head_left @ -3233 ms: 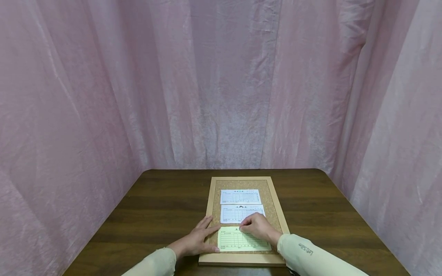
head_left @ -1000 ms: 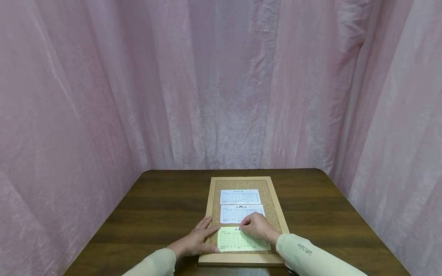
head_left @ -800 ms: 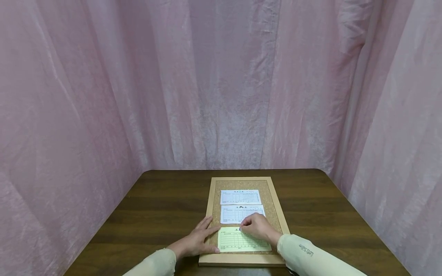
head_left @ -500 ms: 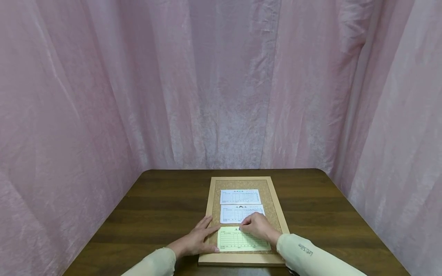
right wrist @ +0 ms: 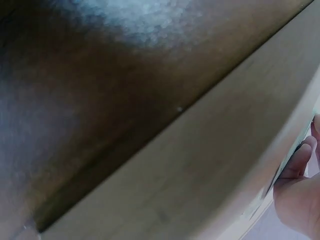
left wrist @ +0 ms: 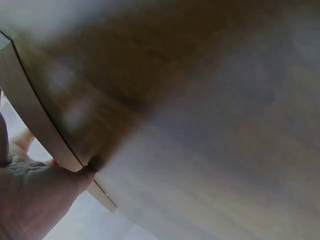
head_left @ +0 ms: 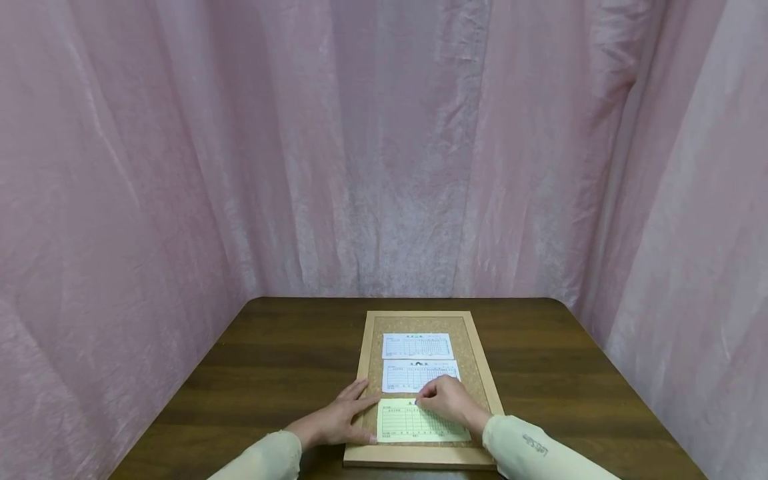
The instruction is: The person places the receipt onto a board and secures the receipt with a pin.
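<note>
A cork board in a pale wooden frame lies on the table, with two white printed forms one below the other and a light green form nearest me. My right hand pinches a small blue pushpin at the green form's top edge, its tip hidden. My left hand lies with spread fingers across the board's left frame, fingertips at the green form's left edge. In the left wrist view the thumb rests over the frame's edge. Thumb and fingers show partly in the right wrist view.
The dark brown wooden table extends on both sides of the board. Pink velvet curtains hang behind it and at both sides. A small dark mark sits at the top of the middle form, possibly a pin.
Both hands, the pushpin and the forms keep their places on the board. Only the whole head view has shifted slightly, with the table appearing a little lower.
</note>
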Motion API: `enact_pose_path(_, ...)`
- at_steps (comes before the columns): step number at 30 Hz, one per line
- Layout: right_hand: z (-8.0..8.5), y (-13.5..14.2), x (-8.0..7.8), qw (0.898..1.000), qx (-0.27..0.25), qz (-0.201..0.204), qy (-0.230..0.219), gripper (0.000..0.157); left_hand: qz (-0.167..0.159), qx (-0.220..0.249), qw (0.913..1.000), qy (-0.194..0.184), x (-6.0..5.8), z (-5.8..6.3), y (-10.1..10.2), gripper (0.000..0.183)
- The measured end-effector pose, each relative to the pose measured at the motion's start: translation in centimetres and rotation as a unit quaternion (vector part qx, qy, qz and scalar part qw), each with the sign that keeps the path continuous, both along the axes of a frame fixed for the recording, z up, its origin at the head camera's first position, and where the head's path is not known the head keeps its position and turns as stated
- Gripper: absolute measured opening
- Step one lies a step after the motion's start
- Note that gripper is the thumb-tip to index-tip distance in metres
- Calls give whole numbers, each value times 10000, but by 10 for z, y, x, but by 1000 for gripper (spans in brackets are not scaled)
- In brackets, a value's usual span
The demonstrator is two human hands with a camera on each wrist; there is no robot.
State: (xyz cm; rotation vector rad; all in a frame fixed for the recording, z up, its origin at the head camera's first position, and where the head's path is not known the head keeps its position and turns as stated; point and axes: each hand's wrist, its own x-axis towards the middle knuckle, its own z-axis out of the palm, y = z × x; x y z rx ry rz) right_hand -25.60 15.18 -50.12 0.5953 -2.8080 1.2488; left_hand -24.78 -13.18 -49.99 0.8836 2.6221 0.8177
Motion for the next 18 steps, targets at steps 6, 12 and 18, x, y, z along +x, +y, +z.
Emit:
enact_pose_path(6, -2, 1, 3, 9999, 44, 80, 54, 7, -111, -26, 9999, -17, 2, 4, -4, 85)
enact_pose_path(12, -2, 1, 12, 9994, 186, 189, 228, 7, 142, -43, 9995, -266, 7, 7, -16, 86)
enact_pose_path(18, 0, 6, 21, 9991, 44, 254, 336, 18, 521, -84, 9983, -257, 6, 14, -36, 83)
